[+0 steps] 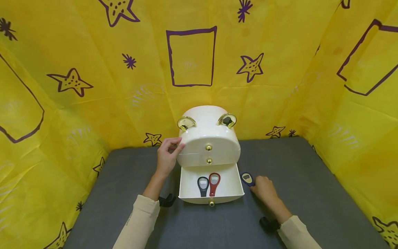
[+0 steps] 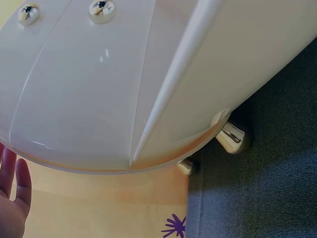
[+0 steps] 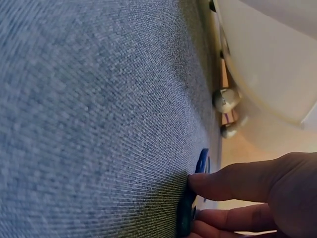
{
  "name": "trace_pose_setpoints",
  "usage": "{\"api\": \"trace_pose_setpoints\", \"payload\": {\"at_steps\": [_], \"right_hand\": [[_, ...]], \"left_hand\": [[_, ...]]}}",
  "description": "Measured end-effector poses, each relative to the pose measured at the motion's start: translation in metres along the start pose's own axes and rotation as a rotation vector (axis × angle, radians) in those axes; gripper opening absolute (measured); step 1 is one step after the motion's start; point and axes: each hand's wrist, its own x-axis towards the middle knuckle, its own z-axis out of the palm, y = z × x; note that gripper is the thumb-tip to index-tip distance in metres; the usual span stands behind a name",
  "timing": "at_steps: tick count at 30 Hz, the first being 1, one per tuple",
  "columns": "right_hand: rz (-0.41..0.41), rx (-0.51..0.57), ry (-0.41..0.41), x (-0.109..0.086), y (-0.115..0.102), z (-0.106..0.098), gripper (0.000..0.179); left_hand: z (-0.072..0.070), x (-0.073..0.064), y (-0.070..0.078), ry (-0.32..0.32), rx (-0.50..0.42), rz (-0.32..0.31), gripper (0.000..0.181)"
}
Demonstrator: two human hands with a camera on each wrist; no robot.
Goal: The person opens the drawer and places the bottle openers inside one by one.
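Observation:
A white cabinet point(image 1: 209, 131) with gold knobs has its lowest drawer point(image 1: 189, 176) pulled out. In that drawer a black bottle opener point(image 1: 203, 193) lies left of a red bottle opener point(image 1: 212, 190). My left hand point(image 1: 166, 157) touches the cabinet's upper left side with its fingers and thumb; in the left wrist view only part of the hand point(image 2: 15, 198) shows, at the cabinet's edge. Right of the drawer, my right hand point(image 1: 265, 188) pinches a blue bottle opener point(image 1: 247, 178) by its handle end. The right wrist view has the blue bottle opener point(image 3: 186, 210) close over the grey cloth, between thumb and fingers.
Two gold-rimmed round ears point(image 1: 227, 120) stick up from the cabinet's top. Gold feet point(image 2: 232, 138) hold it off the grey tabletop point(image 1: 130, 180). Yellow cloth point(image 1: 192, 58) with purple drawings hangs behind and on both sides.

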Motion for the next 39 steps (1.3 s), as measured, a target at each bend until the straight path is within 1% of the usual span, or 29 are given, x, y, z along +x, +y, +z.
{"api": "trace_pose_setpoints", "payload": {"at_steps": [3, 10, 15, 19, 21, 24, 31, 34, 39], "right_hand": [[-0.001, 0.008, 0.004, -0.001, -0.001, 0.0, 0.032], [-0.012, 0.046, 0.008, -0.001, -0.003, 0.001, 0.025], [0.019, 0.092, -0.034, 0.001, 0.005, 0.002, 0.02], [0.01, 0.121, -0.068, 0.004, 0.012, -0.004, 0.022], [0.001, 0.137, -0.08, 0.006, 0.014, -0.01, 0.02], [-0.008, 0.166, -0.084, 0.007, 0.017, -0.021, 0.013], [-0.034, 0.231, -0.133, 0.006, 0.012, -0.051, 0.017], [-0.048, 0.237, -0.149, 0.004, 0.008, -0.066, 0.018], [-0.094, 0.236, -0.134, 0.002, -0.003, -0.089, 0.019]], "left_hand": [[0.0, 0.0, 0.001, 0.0, -0.005, 0.003, 0.024], [0.0, 0.001, 0.003, 0.005, -0.025, 0.018, 0.024], [0.001, 0.001, 0.002, -0.003, -0.028, 0.017, 0.023], [0.001, 0.001, 0.003, 0.0, -0.03, 0.017, 0.023], [0.001, 0.001, 0.004, 0.0, -0.028, 0.015, 0.023], [0.001, 0.002, 0.004, 0.0, -0.022, 0.011, 0.023], [0.007, 0.005, -0.03, 0.027, -0.025, 0.005, 0.023], [0.007, 0.005, -0.035, 0.038, -0.033, 0.008, 0.022], [0.006, 0.004, -0.038, 0.042, -0.042, 0.022, 0.022]]}}
